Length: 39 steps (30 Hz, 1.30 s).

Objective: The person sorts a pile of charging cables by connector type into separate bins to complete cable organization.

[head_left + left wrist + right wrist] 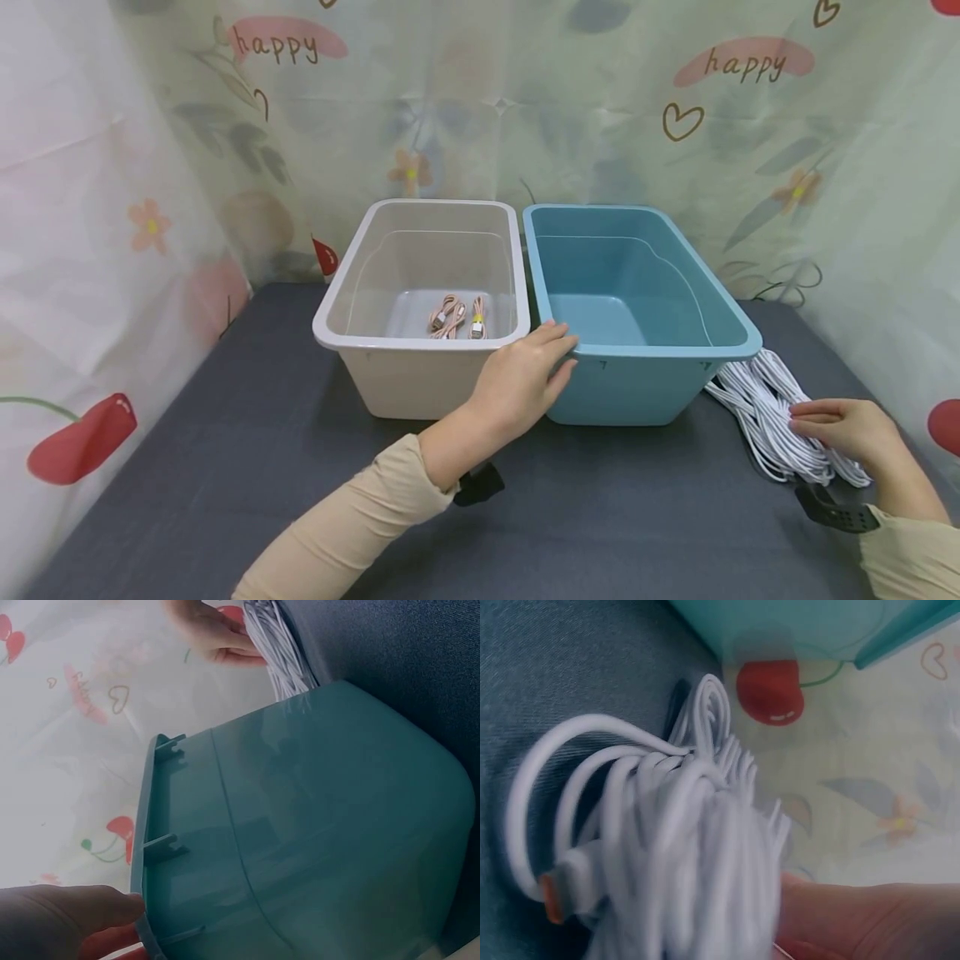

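My left hand [521, 379] grips the near left corner of the blue tub [611, 387], its thumb and fingers at the rim. In the left wrist view the thumb [112, 909] lies against the rim's outer edge. Right of that tub lies a coiled bundle of white cable [772, 417] on the table. The right hand [851, 425] touches the bundle's right side with fairly straight fingers. Up close, the right wrist view shows the loops and a cable connector [574, 889] with an orange end; the bundle partly hides that hand.
Left of the blue tub stands a beige tub [408, 379] holding pinkish cables [447, 317] coiled inside. Both tubs sit on a dark tabletop [247, 467]. A printed curtain [480, 100] encloses the back and sides.
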Available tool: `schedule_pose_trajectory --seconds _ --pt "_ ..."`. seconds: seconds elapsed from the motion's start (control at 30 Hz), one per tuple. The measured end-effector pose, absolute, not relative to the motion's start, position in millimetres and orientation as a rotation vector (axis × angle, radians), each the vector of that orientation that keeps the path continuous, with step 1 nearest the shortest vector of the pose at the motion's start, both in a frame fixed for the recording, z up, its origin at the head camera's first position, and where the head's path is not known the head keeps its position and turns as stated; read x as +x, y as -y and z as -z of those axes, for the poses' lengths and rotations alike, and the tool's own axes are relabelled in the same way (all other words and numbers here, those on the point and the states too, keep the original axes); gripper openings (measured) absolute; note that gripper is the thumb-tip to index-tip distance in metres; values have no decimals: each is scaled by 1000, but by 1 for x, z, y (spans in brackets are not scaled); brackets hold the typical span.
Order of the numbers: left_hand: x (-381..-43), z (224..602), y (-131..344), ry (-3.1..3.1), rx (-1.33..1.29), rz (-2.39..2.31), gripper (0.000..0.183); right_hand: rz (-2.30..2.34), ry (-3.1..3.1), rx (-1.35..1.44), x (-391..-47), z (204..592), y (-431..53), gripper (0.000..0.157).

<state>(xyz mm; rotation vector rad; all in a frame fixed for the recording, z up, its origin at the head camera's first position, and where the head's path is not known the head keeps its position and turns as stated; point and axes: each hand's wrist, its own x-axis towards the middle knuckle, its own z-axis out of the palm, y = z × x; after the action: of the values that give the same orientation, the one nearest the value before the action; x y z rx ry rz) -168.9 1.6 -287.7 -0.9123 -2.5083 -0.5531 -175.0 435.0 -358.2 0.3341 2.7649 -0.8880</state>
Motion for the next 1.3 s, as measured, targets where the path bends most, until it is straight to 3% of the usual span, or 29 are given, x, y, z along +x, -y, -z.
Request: schedule_pose_trajectory --seconds 0.47,0.7,1.3 --pt "-171 291 -2 2441 -922 587 27 876 -2889 346 -172 368 -436 59" --pt "-175 290 -3 2398 -918 677 23 929 -2877 416 -173 371 -438 62" --pt "-178 287 -6 2406 -863 774 24 1094 -2817 589 -171 362 -436 47"
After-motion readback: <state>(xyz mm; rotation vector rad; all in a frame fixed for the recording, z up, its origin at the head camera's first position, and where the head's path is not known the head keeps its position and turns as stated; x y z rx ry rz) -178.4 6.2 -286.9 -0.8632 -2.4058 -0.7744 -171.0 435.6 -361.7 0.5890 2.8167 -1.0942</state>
